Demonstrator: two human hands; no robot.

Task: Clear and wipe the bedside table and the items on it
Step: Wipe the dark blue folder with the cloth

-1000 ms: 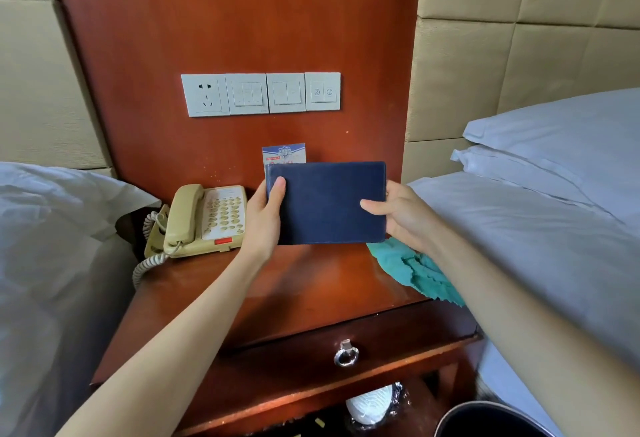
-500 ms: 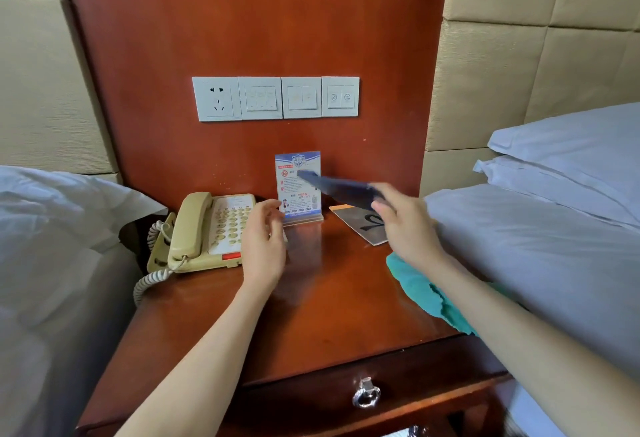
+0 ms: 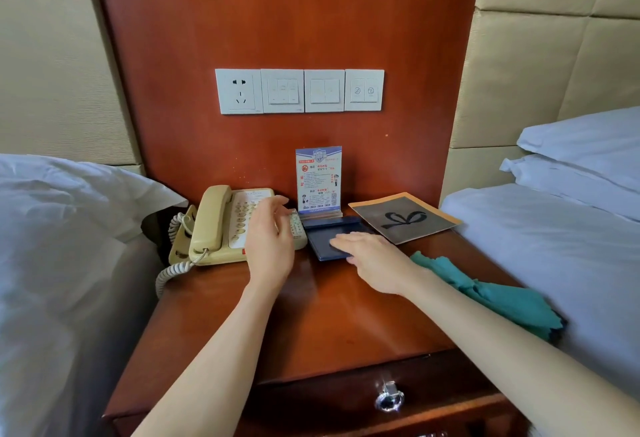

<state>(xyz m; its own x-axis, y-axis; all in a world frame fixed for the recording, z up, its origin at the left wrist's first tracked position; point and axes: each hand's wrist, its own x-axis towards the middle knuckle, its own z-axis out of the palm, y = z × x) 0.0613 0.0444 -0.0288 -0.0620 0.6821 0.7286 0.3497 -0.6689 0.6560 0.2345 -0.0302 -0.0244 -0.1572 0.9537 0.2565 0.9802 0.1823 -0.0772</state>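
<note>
Two beds flank the scene: the left bed (image 3: 52, 263) presses against the left edge of the bedside table (image 3: 311, 325), the right bed (image 3: 554, 246) against its right edge, with two stacked pillows (image 3: 588, 156) at its head. A red-brown wall panel (image 3: 284, 21) closes off the rear edge and carries a row of four white switch and socket plates (image 3: 299, 91). Only the front edge is free to approach; the front half of the table top is bare wood, and a drawer with a shiny knob (image 3: 389, 398) sits below it.

Along the rear edge, left to right: a beige telephone (image 3: 221, 225) at the rear left corner, its coiled cord (image 3: 173, 270) hanging over the left edge; an upright printed card in a clear stand (image 3: 318, 178) at mid-rear; a flat grey-and-orange booklet with a black bow mark (image 3: 405, 216) at the rear right corner, just beside the right bed.

A dark blue folder (image 3: 325, 235) lies flat just in front of the card stand, between telephone and booklet. A teal cloth (image 3: 491, 294) lies crumpled over the right edge, partly on the right bed.

Left hand (image 3: 272, 239): fingers spread and loosely bent over the telephone's keypad side, gripping nothing; contact unclear. Right hand (image 3: 370, 256): fingers straight, palm down, resting on the folder.
</note>
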